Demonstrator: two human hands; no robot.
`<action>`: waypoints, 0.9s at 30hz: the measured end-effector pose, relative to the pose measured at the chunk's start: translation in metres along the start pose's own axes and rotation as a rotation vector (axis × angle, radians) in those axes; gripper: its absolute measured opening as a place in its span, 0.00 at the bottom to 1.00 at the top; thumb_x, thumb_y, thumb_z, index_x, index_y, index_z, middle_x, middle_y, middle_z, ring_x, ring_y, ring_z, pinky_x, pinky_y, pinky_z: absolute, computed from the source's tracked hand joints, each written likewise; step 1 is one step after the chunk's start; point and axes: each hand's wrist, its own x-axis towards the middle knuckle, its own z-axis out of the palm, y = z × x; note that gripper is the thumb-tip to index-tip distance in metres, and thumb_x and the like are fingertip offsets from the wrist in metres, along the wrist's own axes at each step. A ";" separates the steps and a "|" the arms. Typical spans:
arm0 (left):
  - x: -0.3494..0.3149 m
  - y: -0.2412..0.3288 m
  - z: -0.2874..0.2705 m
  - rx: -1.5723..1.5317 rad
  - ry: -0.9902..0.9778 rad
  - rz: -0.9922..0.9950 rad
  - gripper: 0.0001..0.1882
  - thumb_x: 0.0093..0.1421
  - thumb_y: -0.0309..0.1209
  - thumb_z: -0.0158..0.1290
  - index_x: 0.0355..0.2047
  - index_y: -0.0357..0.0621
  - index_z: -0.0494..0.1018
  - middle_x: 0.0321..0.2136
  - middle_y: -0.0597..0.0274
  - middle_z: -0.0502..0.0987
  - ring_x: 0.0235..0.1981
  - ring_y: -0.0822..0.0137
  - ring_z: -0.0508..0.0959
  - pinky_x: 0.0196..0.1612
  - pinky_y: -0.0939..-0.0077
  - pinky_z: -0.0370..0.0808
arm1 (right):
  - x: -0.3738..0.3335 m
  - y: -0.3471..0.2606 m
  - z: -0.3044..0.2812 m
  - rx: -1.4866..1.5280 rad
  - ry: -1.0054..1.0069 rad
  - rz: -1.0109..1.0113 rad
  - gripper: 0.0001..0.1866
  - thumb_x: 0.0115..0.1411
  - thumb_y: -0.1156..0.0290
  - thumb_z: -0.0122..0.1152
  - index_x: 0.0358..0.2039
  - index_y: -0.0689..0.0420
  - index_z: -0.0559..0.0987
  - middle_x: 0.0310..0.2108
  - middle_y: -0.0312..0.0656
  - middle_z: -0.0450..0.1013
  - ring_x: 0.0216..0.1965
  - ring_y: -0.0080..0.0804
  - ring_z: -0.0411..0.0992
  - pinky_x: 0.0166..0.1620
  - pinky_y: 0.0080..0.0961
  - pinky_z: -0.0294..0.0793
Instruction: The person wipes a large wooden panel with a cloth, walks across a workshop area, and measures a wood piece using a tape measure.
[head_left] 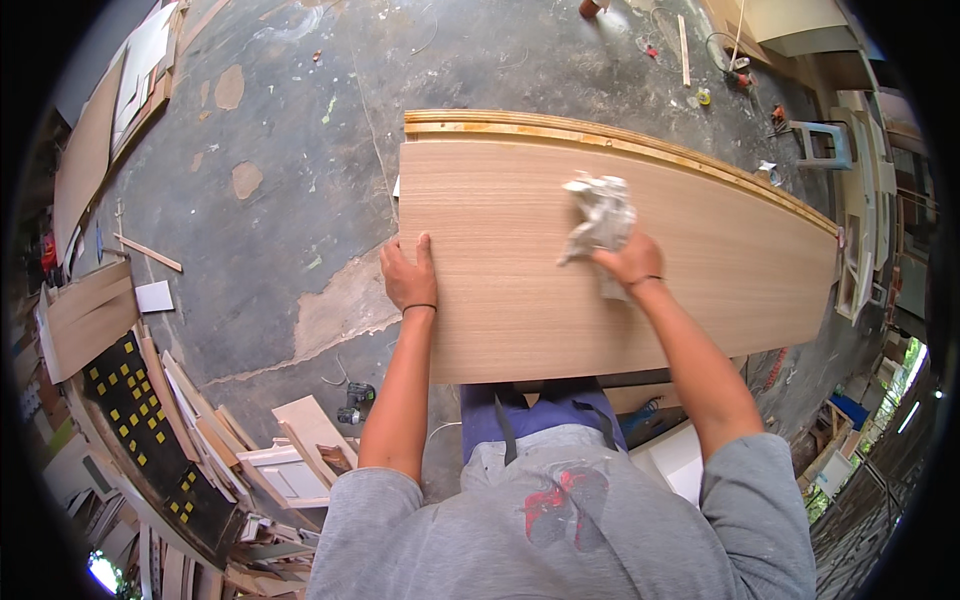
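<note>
A large wood-grain panel (510,300) lies flat before me, its right end narrowed by the lens. Along its far side shows the layered edge of another board (560,130) beneath it. My left hand (408,275) grips the panel's left edge, thumb on the top face and fingers over the side. On the panel's surface, right of its middle, my right hand (632,258) is closed on a crumpled off-white rag (603,212). The rag and the right fingers are slightly blurred, and the palm side is hidden.
A cordless drill (356,403) sits on the concrete floor (290,190) by my left forearm. Wood offcuts (310,440) and boards lean at the left. A blue-grey stool (822,145) stands far right. A thin wood strip (684,50) lies beyond the panel.
</note>
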 end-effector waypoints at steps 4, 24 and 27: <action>-0.001 0.009 -0.002 0.064 -0.018 -0.055 0.28 0.55 0.54 0.48 0.38 0.38 0.66 0.38 0.51 0.69 0.41 0.49 0.70 0.40 0.58 0.68 | 0.001 0.098 -0.035 -0.103 0.168 0.303 0.37 0.36 0.52 0.67 0.46 0.56 0.67 0.32 0.51 0.75 0.34 0.49 0.74 0.37 0.40 0.73; 0.000 0.007 0.006 0.085 -0.002 0.030 0.33 0.53 0.59 0.47 0.36 0.36 0.69 0.34 0.48 0.72 0.36 0.48 0.73 0.37 0.59 0.67 | -0.077 -0.025 0.057 0.002 0.036 0.112 0.33 0.44 0.61 0.59 0.53 0.46 0.62 0.49 0.50 0.58 0.51 0.49 0.57 0.50 0.50 0.59; 0.002 0.000 0.004 0.127 0.028 0.045 0.33 0.53 0.59 0.47 0.35 0.36 0.69 0.33 0.48 0.73 0.36 0.47 0.72 0.37 0.59 0.67 | -0.077 0.039 0.026 0.046 0.069 0.315 0.35 0.42 0.61 0.61 0.54 0.45 0.61 0.48 0.50 0.58 0.51 0.49 0.57 0.50 0.49 0.60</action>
